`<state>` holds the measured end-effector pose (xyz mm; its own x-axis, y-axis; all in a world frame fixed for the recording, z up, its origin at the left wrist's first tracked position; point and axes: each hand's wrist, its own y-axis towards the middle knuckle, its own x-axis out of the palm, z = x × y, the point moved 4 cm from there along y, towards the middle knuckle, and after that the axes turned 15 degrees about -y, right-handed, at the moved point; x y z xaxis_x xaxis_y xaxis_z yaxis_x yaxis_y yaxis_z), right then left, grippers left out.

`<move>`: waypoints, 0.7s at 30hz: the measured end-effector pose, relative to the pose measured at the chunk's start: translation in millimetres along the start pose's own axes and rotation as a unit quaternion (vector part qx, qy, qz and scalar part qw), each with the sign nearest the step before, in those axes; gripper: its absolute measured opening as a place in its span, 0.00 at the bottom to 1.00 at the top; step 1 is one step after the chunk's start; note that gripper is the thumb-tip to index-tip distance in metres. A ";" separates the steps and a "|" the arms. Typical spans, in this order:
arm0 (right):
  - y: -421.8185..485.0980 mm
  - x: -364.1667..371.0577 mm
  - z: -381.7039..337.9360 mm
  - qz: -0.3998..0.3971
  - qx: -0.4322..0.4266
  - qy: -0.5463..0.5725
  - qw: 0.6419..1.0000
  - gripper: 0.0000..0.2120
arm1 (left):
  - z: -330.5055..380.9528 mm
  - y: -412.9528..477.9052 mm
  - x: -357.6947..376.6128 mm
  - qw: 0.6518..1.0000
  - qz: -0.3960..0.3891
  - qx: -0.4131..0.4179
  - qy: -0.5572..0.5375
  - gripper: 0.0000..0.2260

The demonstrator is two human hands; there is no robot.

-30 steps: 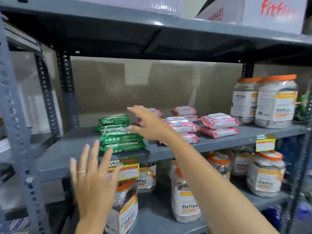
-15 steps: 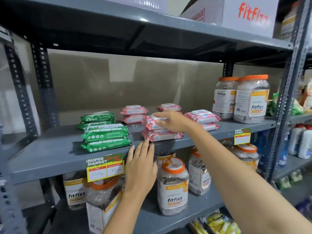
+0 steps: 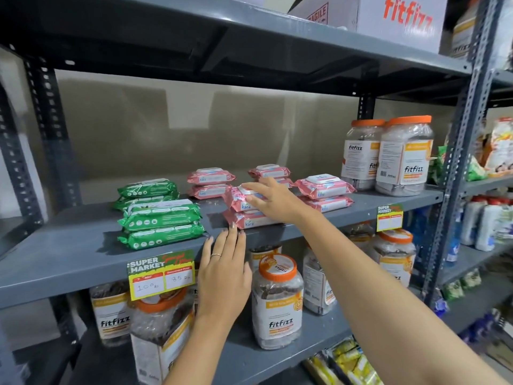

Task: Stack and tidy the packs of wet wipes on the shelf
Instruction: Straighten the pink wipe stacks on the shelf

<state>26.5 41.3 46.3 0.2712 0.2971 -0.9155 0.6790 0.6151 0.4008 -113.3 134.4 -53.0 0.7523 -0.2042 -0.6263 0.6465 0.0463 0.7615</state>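
My right hand (image 3: 273, 197) rests on the top pink pack (image 3: 241, 200) of a two-high stack at centre frame, near the front edge of the grey shelf (image 3: 69, 254). Fingers lie spread over its white lid and front face, thumb low on the side; it looks like a loose hold rather than a firm clamp. The lower pink pack (image 3: 249, 220) sits square beneath it, touching.

My left hand (image 3: 223, 269) is flat and open just below, fingertips (image 3: 232, 227) up against the shelf's front lip right under that stack, holding nothing.

Behind, more pink pairs: one stack (image 3: 211, 183) upper left of my right hand, one (image 3: 270, 173) partly hidden behind it, another (image 3: 324, 191) to its right. Left of centre, green packs (image 3: 161, 223) sit stacked two high, with a second green stack (image 3: 147, 191) behind.

A price tag (image 3: 161, 275) hangs off the shelf edge by my left hand. Orange-lidded jars (image 3: 404, 155) stand at right on the same shelf, more jars (image 3: 277, 301) on the level below.
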 end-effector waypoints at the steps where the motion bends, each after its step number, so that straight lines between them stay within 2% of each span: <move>1: 0.0 -0.8 -0.4 0.000 0.000 -0.003 1.000 0.24 | -0.7 -0.6 0.7 1.000 0.000 0.002 0.002 0.27; 6: 5.1 -15.3 3.3 -0.058 -0.012 -0.023 0.998 0.29 | -2.6 -0.4 1.5 1.000 0.000 0.000 -0.011 0.28; 9: 11.1 -42.4 26.8 0.021 0.033 0.010 0.999 0.33 | -4.3 -2.0 1.2 1.000 0.010 0.007 -0.020 0.28; 11: 15.0 -55.8 57.1 0.074 0.093 -0.054 0.991 0.32 | -4.4 -2.3 1.6 0.999 0.022 0.018 -0.021 0.27; 12: 15.3 -57.1 72.7 0.069 0.126 -0.086 0.986 0.32 | -4.9 -2.8 1.6 0.999 0.027 0.022 -0.021 0.26; 15: 6.2 -46.9 110.8 -0.032 0.207 -0.114 0.971 0.36 | -6.7 -3.4 1.6 0.999 0.027 0.021 -0.027 0.26; 17: 0.4 -37.9 124.7 -0.089 0.224 -0.134 0.961 0.38 | -7.3 -3.5 2.3 0.999 0.024 0.017 -0.030 0.26; 21: -0.8 -31.9 126.9 -0.108 0.222 -0.190 0.950 0.34 | -8.0 -2.8 4.7 0.999 0.021 0.004 -0.044 0.26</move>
<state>103.9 -61.3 70.7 0.2628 -0.1384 -0.9549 0.9446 0.2386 0.2254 -110.6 141.2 -59.4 0.7647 -0.2865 -0.5771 0.6132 0.0486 0.7884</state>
